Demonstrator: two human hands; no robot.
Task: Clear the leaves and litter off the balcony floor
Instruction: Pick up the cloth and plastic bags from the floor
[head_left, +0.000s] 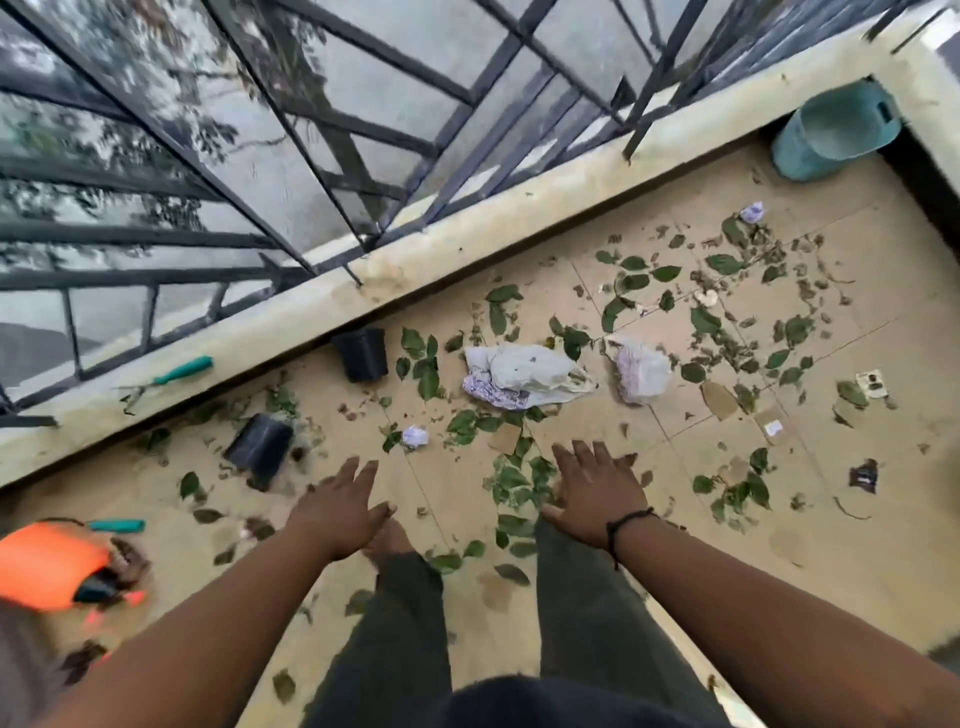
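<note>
Both hands, left hand (340, 506) and right hand (597, 491), are held flat-fingered and empty at lower centre over scattered leaves (511, 480) (presumably poised for gathering), bags (524, 374) untouched mid-frame.

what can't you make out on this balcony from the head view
- Teal bucket: inside too dim to tell its contents.
- Orange object: blurred, cut off by the left edge.
- Small dark wrapper: too small to read.
- Floor near the feet: hidden by the legs and arms.
- Left hand and right hand: open; palms face down, unseen.
</note>
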